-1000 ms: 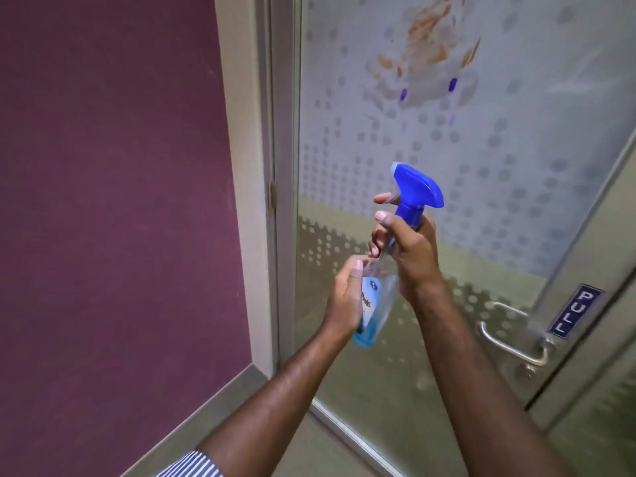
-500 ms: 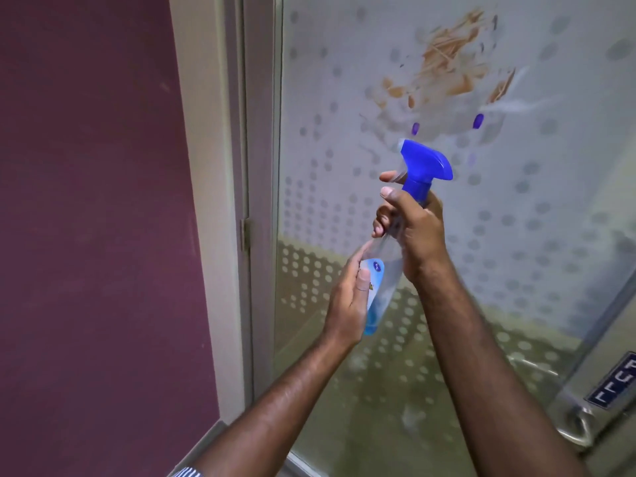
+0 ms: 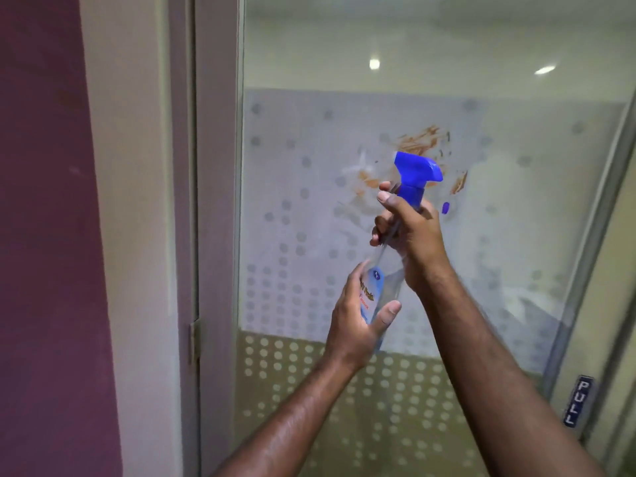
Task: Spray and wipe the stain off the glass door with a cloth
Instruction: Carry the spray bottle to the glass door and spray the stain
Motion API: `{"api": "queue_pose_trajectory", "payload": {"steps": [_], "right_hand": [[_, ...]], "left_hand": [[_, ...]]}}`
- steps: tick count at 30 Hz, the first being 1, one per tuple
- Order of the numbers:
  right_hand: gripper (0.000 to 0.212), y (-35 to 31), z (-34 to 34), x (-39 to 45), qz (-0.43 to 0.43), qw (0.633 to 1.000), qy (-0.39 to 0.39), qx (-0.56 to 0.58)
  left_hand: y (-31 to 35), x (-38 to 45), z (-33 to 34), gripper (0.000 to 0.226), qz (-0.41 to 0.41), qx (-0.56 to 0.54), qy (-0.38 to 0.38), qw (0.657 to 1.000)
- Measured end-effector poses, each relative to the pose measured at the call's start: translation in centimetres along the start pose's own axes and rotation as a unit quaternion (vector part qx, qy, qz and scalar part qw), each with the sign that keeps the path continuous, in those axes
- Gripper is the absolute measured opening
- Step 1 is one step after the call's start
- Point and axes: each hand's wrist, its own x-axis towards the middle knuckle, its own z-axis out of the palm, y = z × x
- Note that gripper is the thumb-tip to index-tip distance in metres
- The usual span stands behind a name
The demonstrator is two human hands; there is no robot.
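Observation:
A clear spray bottle (image 3: 387,287) with a blue trigger head and blue label is held upright in front of the glass door (image 3: 299,208). My right hand (image 3: 409,235) grips its neck just under the trigger head. My left hand (image 3: 358,325) cups the bottle's lower body. A brown smeared stain (image 3: 418,141) sits on the frosted, dotted glass right behind and above the trigger head, with smaller streaks to its left and right. No cloth is in view.
A maroon wall (image 3: 44,235) fills the left, then a cream door frame (image 3: 134,201) with a hinge (image 3: 195,342). At the lower right a blue PULL sign (image 3: 580,404) is fixed on the door's metal stile.
The view has tilted upward, so the stain now sits lower in frame, behind the trigger head. Both hands stay on the bottle; the left hand has wrapped further around its body.

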Motion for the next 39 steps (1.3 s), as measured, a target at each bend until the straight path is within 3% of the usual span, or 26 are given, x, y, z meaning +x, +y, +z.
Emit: {"api": "queue_pose_trajectory", "payload": {"steps": [6,11,15,24,27,33,39], "right_hand": [[0.036,-1.2,2.4,2.7,-0.044,0.997,0.003,-0.058],[0.027,-1.7,4.2,5.0,-0.079,0.992,0.015,-0.102],[0.037,-2.5,5.0,7.3,-0.092,0.987,-0.01,-0.131],[0.031,-3.2,4.4,9.7,-0.097,0.98,-0.024,-0.174],[0.02,-3.3,4.1,9.9,-0.1,0.978,-0.026,-0.183],[0.028,-3.6,3.0,10.2,-0.102,0.974,-0.02,-0.201],[0.019,-4.5,0.9,10.1,-0.11,0.976,0.008,-0.185]], "left_hand": [[1.3,3.9,-2.7,0.073,0.022,-0.046,-0.039,0.998],[2.2,6.7,-2.6,0.064,0.034,-0.079,-0.033,0.996],[2.7,9.0,-1.8,0.067,0.036,-0.101,-0.002,0.994],[3.9,10.6,-0.5,0.078,0.033,-0.125,0.018,0.991],[4.0,10.8,-0.1,0.081,0.034,-0.127,0.016,0.991],[4.2,11.1,0.9,0.067,0.024,-0.123,0.014,0.992],[4.5,11.4,2.5,0.062,0.022,-0.104,-0.014,0.994]]}}
